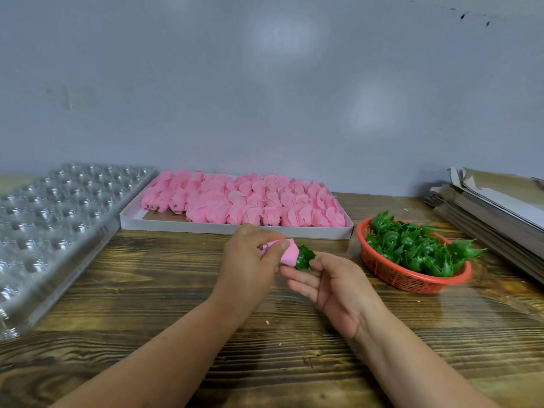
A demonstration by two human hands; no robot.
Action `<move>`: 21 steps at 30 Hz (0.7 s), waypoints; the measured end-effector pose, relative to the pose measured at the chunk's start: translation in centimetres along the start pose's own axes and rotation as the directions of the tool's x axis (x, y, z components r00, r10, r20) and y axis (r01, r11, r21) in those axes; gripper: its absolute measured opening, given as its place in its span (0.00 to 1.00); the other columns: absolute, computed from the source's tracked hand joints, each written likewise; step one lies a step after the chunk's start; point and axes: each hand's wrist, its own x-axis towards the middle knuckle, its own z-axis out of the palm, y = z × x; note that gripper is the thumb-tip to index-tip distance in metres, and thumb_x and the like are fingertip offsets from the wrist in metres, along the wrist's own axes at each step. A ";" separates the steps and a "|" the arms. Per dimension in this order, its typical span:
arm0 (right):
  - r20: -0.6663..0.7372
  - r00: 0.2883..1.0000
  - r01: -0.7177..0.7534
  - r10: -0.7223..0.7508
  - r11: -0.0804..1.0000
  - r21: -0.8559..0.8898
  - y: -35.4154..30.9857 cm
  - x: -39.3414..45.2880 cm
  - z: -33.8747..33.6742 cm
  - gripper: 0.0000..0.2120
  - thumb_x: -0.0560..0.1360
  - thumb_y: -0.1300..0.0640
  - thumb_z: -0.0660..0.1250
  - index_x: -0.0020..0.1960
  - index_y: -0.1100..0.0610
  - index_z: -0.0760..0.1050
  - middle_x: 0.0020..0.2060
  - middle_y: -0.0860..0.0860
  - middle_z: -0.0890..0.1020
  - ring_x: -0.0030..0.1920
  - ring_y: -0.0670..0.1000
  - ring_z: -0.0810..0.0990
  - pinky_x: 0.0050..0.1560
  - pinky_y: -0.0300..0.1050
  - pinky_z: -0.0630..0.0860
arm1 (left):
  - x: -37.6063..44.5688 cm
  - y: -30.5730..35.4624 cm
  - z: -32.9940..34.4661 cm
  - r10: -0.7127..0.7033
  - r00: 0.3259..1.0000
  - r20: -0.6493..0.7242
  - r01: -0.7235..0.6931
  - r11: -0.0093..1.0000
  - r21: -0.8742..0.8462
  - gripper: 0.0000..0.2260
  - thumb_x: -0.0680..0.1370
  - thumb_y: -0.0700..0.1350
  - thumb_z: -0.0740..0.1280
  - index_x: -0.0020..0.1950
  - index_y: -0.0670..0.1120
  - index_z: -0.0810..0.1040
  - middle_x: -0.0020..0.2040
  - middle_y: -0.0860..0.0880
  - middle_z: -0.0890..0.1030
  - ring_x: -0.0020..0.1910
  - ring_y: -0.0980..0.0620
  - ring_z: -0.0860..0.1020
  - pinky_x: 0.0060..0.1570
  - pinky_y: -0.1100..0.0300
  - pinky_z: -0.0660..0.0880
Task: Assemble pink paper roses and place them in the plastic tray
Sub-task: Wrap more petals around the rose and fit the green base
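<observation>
Presently, items in hand and within reach of the fingers:

Pink paper rose (pixel 287 254): wrapped in the left hand (pixel 250 260), thumb and fingers closed round the bloom so its base points rightward, presumably to present that end for fitting.

Green calyx (pixel 304 258): seated against the rose base, pinched between thumb and forefinger of the right hand (pixel 332 285); the other right fingers (pixel 300 285) lie loosely spread beneath. The grip appears meant to press the calyx onto the base.

White box (pixel 235 228): just beyond the left knuckles, stocked with pink blooms (pixel 244 201) lying in rows, judged the supply.

Red basket (pixel 412 282): right of the right fingertips, near, heaped with loose green calyxes (pixel 418 245).

Clear plastic tray (pixel 59 219): well left of the left hand, its cups empty so far as can be seen; destination for the finished rose.

Cardboard sheets (pixel 494 201): far right, stacked, out of play.

Wooden table (pixel 147 290): bears all.
</observation>
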 end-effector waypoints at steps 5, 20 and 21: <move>-0.030 1.000 -0.010 0.011 1.000 0.015 -0.1 0.0 -0.1 0.12 0.77 0.68 0.55 0.36 0.61 0.69 0.42 0.66 0.83 0.39 0.59 0.85 0.32 0.44 0.81 | 0.1 0.1 0.0 -0.026 0.999 0.019 0.027 0.999 -0.044 0.08 0.76 0.40 0.69 0.45 0.54 0.81 0.47 0.52 0.75 0.48 0.48 0.80 0.47 0.50 0.81; 0.010 0.998 0.067 -0.066 0.988 -0.140 0.6 -0.3 0.7 0.14 0.76 0.67 0.57 0.41 0.60 0.81 0.43 0.59 0.85 0.39 0.51 0.85 0.42 0.42 0.81 | -0.9 0.2 0.7 0.267 0.963 -0.027 -0.256 0.946 0.200 0.07 0.75 0.39 0.71 0.52 0.43 0.85 0.42 0.57 0.72 0.41 0.62 0.73 0.43 0.77 0.66; 0.013 0.997 0.081 -0.080 0.986 -0.148 0.7 -0.4 0.9 0.14 0.76 0.66 0.57 0.41 0.60 0.82 0.43 0.59 0.85 0.40 0.51 0.85 0.42 0.42 0.80 | -0.8 0.2 0.7 0.256 0.966 -0.025 -0.246 0.947 0.205 0.07 0.76 0.39 0.71 0.53 0.43 0.84 0.42 0.56 0.72 0.41 0.61 0.73 0.43 0.77 0.66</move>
